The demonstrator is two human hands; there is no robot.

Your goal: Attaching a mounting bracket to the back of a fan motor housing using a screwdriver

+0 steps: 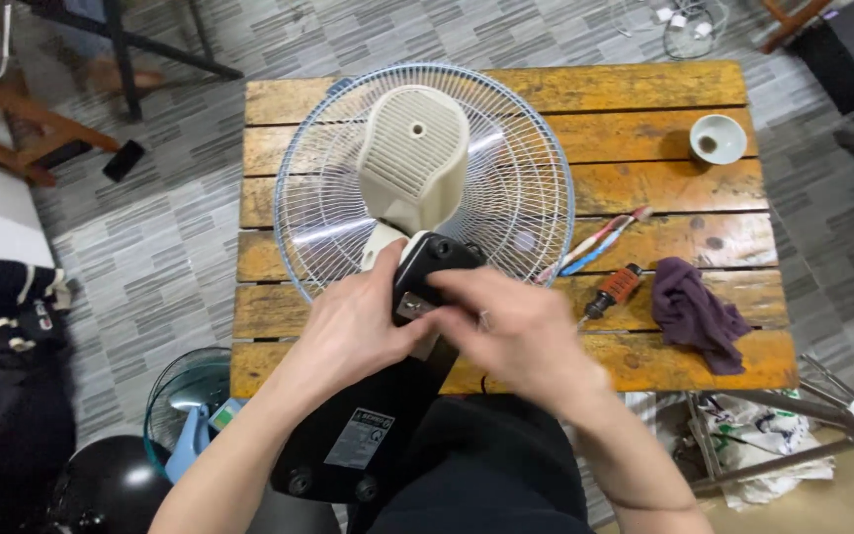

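I'm looking straight down at a wooden slatted surface (644,109), and a fan (425,188) lies across it, wire cage down, beige motor housing (413,153) facing up at me. Its black neck (434,272) runs back toward me, the black round base (343,445) hanging off the near edge over the lap. My left hand (353,331) wraps the neck from the left side, fingers curled around it, thumb up by the joint. My right hand (511,331) comes in from the right, fingertips pinching at the small pale part on the neck; what exactly they grip, I cannot tell. To the right, a screwdriver (610,292) with an orange handle lies just beside a crumpled purple cloth (696,314). A white cup (719,138) sits well apart at the far right corner.
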